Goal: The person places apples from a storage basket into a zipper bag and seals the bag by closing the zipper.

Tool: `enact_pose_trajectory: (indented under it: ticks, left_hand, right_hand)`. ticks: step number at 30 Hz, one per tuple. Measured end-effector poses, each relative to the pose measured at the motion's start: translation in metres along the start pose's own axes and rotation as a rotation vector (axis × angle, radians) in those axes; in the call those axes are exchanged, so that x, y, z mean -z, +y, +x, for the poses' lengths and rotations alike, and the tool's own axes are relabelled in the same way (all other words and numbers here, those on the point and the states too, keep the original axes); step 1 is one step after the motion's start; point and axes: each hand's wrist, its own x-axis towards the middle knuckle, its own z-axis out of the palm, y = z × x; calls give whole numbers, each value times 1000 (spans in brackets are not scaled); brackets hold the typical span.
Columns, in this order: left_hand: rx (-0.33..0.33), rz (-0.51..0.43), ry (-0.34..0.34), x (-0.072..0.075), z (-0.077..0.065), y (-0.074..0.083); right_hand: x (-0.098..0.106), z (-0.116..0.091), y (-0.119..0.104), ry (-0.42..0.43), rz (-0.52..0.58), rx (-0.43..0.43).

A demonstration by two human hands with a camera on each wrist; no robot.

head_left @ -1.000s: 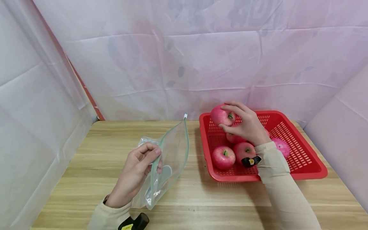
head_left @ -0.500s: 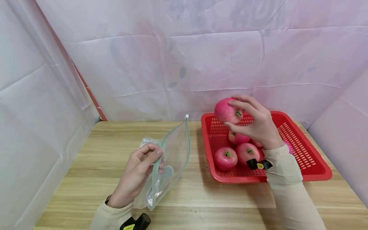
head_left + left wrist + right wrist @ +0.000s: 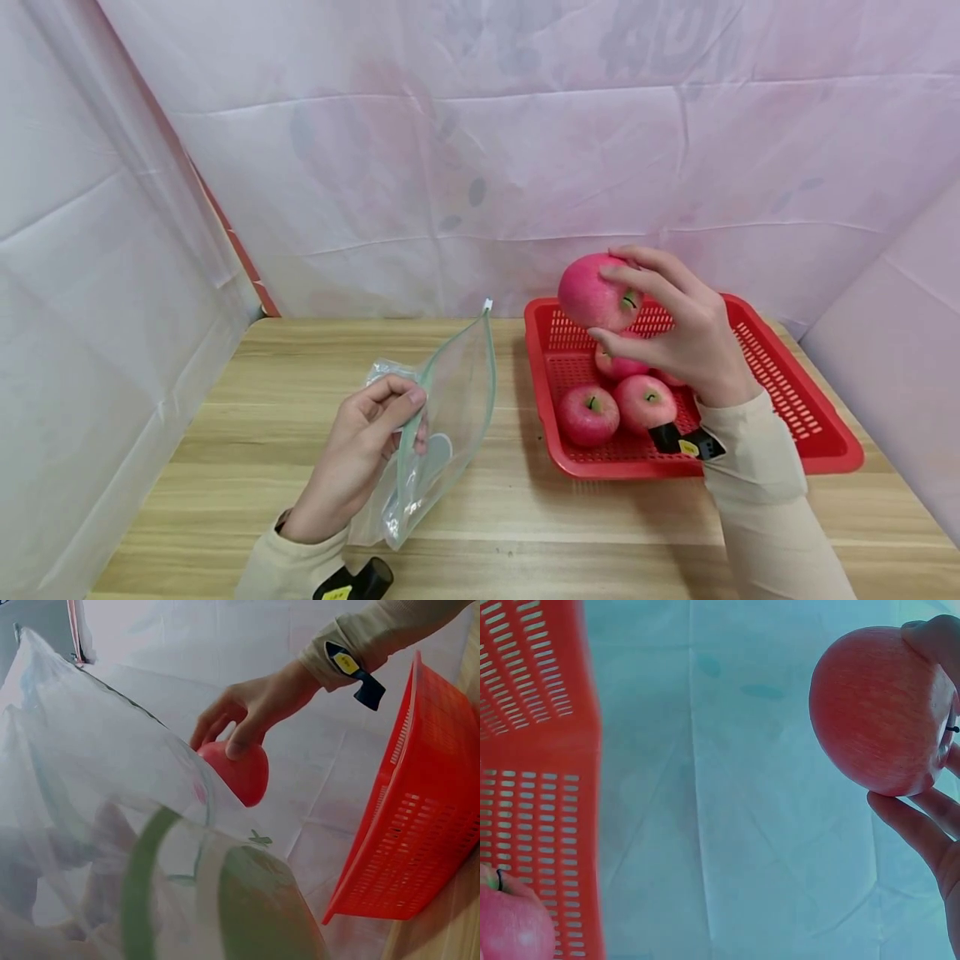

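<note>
My right hand (image 3: 682, 329) grips a pink-red apple (image 3: 597, 292) between thumb and fingers, raised above the back left of the red basket (image 3: 551, 454). The right wrist view shows the same apple (image 3: 881, 712) well off the basket's side. On the left, my left hand (image 3: 367, 450) pinches the edge of a clear zip bag (image 3: 457, 400) with a pale green seal strip. The bag's mouth gapes, and its white slider (image 3: 487, 305) points up at the back. In the left wrist view the clear plastic (image 3: 97, 757) covers much of the picture and blurs my left hand behind it.
Several apples lie in the basket, two of them in front, a left apple (image 3: 588, 415) and a right apple (image 3: 645, 403). The wooden table (image 3: 480, 533) ends at a pale cloth backdrop (image 3: 420, 183), with more cloth (image 3: 90, 275) along the left side.
My right hand has lifted the apple up from just over the basket and shifted slightly right; over the last half second it barely moves. My left hand and the bag stay put.
</note>
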Motion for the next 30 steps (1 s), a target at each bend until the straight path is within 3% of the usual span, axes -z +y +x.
enact_pose_trajectory:
  ticks: [30]
  left_hand:
    - [29,-2,-9,-7,3,-6]
  right_hand:
    - [-19,-10,-47,222,88,44]
